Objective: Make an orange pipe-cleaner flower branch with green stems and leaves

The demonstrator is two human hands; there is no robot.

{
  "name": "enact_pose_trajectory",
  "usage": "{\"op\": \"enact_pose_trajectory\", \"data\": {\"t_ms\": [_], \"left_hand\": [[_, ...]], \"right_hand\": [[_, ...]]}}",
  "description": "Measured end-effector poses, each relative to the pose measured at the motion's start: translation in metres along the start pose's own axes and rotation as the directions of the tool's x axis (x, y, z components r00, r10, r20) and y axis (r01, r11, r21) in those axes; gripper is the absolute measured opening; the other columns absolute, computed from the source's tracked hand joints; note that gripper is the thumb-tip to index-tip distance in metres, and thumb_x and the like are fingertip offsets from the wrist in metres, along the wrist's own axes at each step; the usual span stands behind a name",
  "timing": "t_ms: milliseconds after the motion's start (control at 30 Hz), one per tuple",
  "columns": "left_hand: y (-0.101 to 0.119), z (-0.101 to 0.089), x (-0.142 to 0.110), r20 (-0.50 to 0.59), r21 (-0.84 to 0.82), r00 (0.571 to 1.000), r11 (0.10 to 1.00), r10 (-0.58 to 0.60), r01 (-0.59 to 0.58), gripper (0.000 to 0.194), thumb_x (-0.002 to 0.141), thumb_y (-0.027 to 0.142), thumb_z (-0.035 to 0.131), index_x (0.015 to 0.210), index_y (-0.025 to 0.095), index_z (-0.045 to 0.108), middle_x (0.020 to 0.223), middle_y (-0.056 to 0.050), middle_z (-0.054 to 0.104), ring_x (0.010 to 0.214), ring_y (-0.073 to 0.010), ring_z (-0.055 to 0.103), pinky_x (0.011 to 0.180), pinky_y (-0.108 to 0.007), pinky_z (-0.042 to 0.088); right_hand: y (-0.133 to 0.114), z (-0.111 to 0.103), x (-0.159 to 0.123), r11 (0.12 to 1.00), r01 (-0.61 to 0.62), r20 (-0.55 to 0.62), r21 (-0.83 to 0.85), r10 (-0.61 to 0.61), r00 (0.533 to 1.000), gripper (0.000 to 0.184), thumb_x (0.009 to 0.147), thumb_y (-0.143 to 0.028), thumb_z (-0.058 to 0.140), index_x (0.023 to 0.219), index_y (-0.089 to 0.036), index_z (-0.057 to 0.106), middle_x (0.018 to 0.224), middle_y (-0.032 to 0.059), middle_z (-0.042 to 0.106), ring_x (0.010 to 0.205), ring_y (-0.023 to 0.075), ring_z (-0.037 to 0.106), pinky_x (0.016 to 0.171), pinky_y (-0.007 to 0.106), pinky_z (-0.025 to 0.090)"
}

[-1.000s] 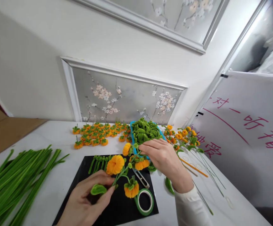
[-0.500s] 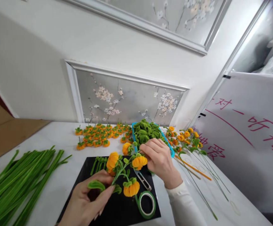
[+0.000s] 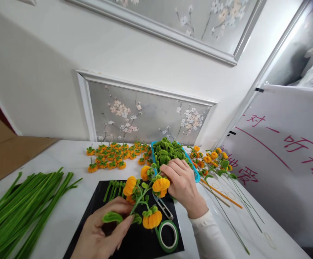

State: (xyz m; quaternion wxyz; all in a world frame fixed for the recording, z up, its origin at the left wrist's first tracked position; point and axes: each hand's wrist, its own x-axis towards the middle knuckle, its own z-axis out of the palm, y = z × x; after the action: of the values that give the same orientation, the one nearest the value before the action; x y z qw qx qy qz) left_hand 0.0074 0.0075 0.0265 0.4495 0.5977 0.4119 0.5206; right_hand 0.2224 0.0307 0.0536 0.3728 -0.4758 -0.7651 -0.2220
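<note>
A branch of orange chenille pumpkins (image 3: 160,185) with green leaves slants up over the black mat (image 3: 134,237). My left hand (image 3: 105,226) pinches its green stem low down, beside a long green leaf (image 3: 112,217). My right hand (image 3: 182,185) has its fingers closed at the upper end of the branch; exactly which part they grip is hidden behind them. Below the branch lie a metal thread snipper (image 3: 165,208) and a roll of green tape (image 3: 168,236). Several short green chenille pieces (image 3: 114,189) rest on the mat's far part.
Green chenille stems (image 3: 35,208) are heaped at the left. Small orange pumpkins (image 3: 110,156) sit in rows near the wall. A blue basket (image 3: 197,176) of green leaves stands beyond my right hand. Finished pumpkin branches (image 3: 214,158) and an orange stick (image 3: 229,198) lie at right.
The pumpkin branch and my left hand have shifted very slightly to the right. My right hand stays at the branch's upper end, nearly still.
</note>
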Motion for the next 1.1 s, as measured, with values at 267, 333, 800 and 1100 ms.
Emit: {"op": "enact_pose_trajectory", "data": {"t_ms": [267,333,800,1100], "left_hand": [[-0.005,-0.011,0.009,0.0,0.153,0.972,0.961,0.234,-0.231,0.011,0.06,0.017,0.075,0.066,0.026,0.071,0.074,-0.002,0.068,0.065,-0.0168,0.063,0.059,-0.018,0.049],[-0.009,-0.019,0.014,0.026,0.213,0.962,0.939,0.27,-0.27,0.014,0.06,0.016,0.075,0.069,0.026,0.072,0.075,-0.003,0.069,0.071,-0.0181,0.065,0.062,-0.018,0.05],[-0.005,-0.024,0.015,0.058,0.031,0.997,0.998,0.05,-0.052,0.009,0.067,0.031,0.072,0.071,0.022,0.071,0.079,-0.001,0.064,0.035,-0.0034,0.041,0.032,-0.016,0.033],[-0.012,-0.034,0.023,0.152,0.009,0.988,1.0,0.013,-0.014,0.006,0.068,0.027,0.073,0.072,0.023,0.071,0.077,0.0,0.061,0.033,-0.0018,0.04,0.03,-0.015,0.029]], "right_hand": [[0.006,-0.01,0.003,0.995,0.091,0.187,-0.036,-0.082,0.979,0.019,0.091,-0.014,0.046,0.102,-0.023,0.06,0.104,0.004,0.065,0.083,0.0178,0.055,0.07,0.031,0.038],[0.006,-0.013,0.004,0.992,0.11,0.199,-0.059,-0.096,0.975,0.015,0.091,-0.017,0.047,0.096,-0.022,0.06,0.102,0.0034,0.065,0.083,0.0169,0.055,0.069,0.031,0.037],[0.0,0.003,0.0,0.993,0.101,0.162,-0.053,-0.092,0.983,0.014,0.094,-0.018,0.043,0.094,-0.019,0.057,0.085,0.0038,0.062,0.078,0.0168,0.053,0.069,0.031,0.036],[-0.003,0.004,-0.002,0.992,0.1,0.223,-0.082,-0.08,0.971,0.018,0.091,-0.009,0.041,0.097,-0.019,0.055,0.087,0.0037,0.06,0.08,0.0177,0.053,0.071,0.031,0.038]]}}
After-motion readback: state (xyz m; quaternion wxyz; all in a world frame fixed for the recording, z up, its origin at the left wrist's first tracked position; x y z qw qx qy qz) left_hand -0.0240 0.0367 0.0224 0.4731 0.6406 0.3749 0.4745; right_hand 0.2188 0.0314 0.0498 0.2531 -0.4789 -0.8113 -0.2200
